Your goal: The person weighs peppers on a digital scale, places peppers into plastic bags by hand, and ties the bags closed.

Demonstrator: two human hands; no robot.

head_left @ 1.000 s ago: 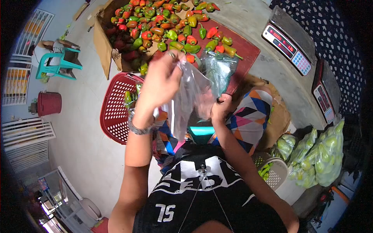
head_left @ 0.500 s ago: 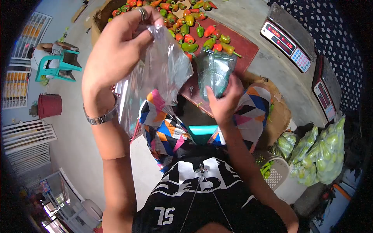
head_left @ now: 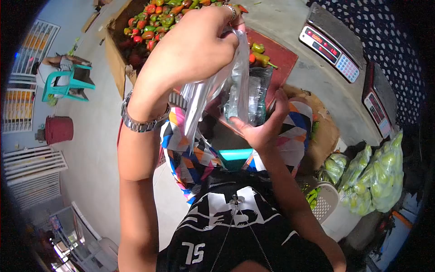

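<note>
My left hand, with a ring and a wristwatch, is raised and pinches the top of a clear plastic bag, which hangs below it. My right hand is beside a stack of folded plastic bags on the red board; its thumb lies across the stack's lower end and its fingers curve round the right side. Behind my left arm, a cardboard box holds red and green peppers. A few peppers lie on the board just past the stack.
Two digital scales stand at the right. Below them are filled bags of green produce and a basket with green peppers. At the far left, a person is by a teal chair, near a red bucket.
My left hand first rose to the left with the clear bag, then came back right, over the box and board. My right hand shifted to the lower end of the folded stack.
</note>
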